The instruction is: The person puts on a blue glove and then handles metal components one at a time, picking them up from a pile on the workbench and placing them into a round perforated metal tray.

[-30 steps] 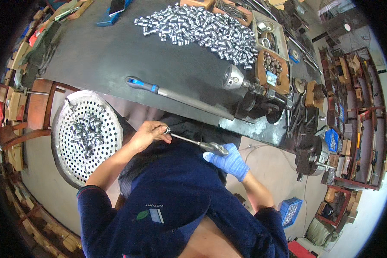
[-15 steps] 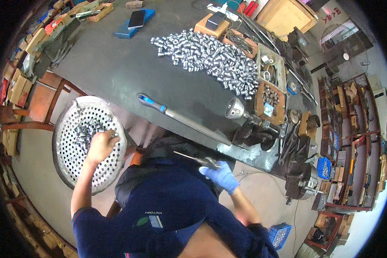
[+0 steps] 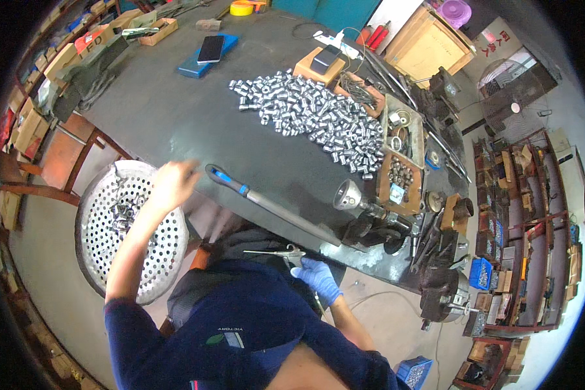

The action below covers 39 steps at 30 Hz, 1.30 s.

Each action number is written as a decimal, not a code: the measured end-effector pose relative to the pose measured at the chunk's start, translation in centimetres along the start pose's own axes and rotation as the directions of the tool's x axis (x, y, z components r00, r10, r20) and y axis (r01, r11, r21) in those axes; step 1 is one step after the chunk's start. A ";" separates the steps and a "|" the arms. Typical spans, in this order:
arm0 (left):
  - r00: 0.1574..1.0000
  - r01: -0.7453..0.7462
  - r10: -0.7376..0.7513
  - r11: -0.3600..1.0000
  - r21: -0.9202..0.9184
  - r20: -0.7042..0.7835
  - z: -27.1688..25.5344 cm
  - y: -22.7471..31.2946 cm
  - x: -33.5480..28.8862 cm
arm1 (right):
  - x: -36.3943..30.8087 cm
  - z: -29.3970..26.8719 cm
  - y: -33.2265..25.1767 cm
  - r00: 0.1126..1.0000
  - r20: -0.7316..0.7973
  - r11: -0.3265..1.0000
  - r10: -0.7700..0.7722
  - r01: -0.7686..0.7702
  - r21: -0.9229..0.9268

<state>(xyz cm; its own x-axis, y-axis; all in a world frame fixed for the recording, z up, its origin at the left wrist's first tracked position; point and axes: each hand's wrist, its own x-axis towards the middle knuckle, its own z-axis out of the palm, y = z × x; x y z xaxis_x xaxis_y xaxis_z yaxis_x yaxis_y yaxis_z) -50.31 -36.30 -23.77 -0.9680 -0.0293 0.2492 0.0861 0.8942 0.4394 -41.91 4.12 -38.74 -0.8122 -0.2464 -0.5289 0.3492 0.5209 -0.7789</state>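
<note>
My bare left hand [image 3: 174, 185] is raised between a round perforated metal tray [image 3: 151, 263] and the dark tabletop [image 3: 182, 117]. Motion smears its fingers, so whether a part is in them cannot be told. A small heap of shiny metal fittings [image 3: 122, 218] lies in the tray, partly behind my forearm. In front of my lap, my blue-gloved right hand [image 3: 320, 281] is closed around a metal air blow gun [image 3: 294, 253] whose thin nozzle points left. A large pile of similar metal fittings [image 3: 312, 117] covers the tabletop farther back.
A file [image 3: 286, 213] with a black and blue handle lies along the table's near edge. Right of it are a metal cup-shaped tool [image 3: 349, 195] and a box of small parts [image 3: 391, 185]. A phone [image 3: 210, 49] rests on a blue case; a wooden chair [image 3: 65, 153] stands left.
My left hand has left the heap in the tray and moved up and right toward the table edge. The blow gun has turned, its nozzle now nearly level.
</note>
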 end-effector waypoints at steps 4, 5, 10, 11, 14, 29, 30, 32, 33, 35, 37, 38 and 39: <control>0.995 -0.094 0.094 0.995 -0.030 -0.028 6.3 4.0 11.1 | -1.1 -1.1 -1.1 0.973 0.215 0.962 -0.083 0.022 0.273; 0.997 -0.068 0.067 0.997 0.038 0.032 7.6 4.6 13.2 | -1.1 -0.7 -1.5 0.977 0.197 0.970 -0.078 0.029 0.239; 0.994 -0.111 0.108 0.976 0.187 0.027 13.0 5.3 17.6 | -1.7 0.3 -1.1 0.983 0.183 0.875 0.030 -0.114 0.471; 0.992 -0.122 0.125 0.974 0.192 -0.005 13.5 5.0 17.8 | -1.7 0.4 -0.9 0.985 0.163 0.877 0.063 -0.132 0.462; 0.989 -0.146 0.145 0.968 0.206 0.021 14.2 4.1 17.8 | -1.4 0.4 -0.5 0.982 0.179 0.866 0.060 -0.140 0.480; 0.794 0.378 0.322 0.404 -0.833 0.516 4.3 6.6 -0.7 | -3.5 -3.6 -2.5 0.734 0.635 0.492 -0.242 -0.471 0.732; 0.742 0.469 0.278 0.436 -0.768 0.610 4.5 6.5 -2.7 | -4.5 -4.3 -3.2 0.761 0.638 0.566 -0.118 -0.477 0.673; 0.690 0.537 0.186 0.517 -0.666 0.700 6.3 6.6 -5.7 | -5.9 -4.6 -4.9 0.856 0.515 0.768 0.034 -0.352 0.535; 0.642 0.562 0.099 0.614 -0.554 0.760 7.3 6.5 -6.7 | -6.6 -4.3 -5.7 0.929 0.357 0.861 0.095 -0.257 0.440; 0.659 0.444 0.186 0.686 -0.577 0.729 9.0 6.1 -8.0 | -7.8 -4.0 -6.9 0.981 0.194 0.936 0.009 -0.076 0.344; 0.650 0.381 0.242 0.716 -0.585 0.720 10.3 5.8 -8.5 | -8.0 -3.6 -7.4 0.987 0.131 0.980 0.097 -0.117 0.158; 0.610 0.477 0.208 0.674 -0.564 0.765 10.7 5.6 -8.4 | -8.0 -3.5 -7.4 0.992 0.097 0.994 0.081 -0.088 0.070; 0.597 0.500 0.264 0.616 -0.609 0.758 11.0 5.5 -8.4 | -8.0 -3.5 -7.3 0.987 0.129 0.993 0.094 -0.101 0.056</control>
<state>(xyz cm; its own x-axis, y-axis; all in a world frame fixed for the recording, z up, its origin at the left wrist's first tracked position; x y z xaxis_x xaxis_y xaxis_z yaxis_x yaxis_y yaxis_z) -44.31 -26.25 -32.92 -0.7335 0.5572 -0.3892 -0.2880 0.2639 0.9206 -39.59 5.13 -27.66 -0.7090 -0.2997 -0.6384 0.4556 0.4963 -0.7390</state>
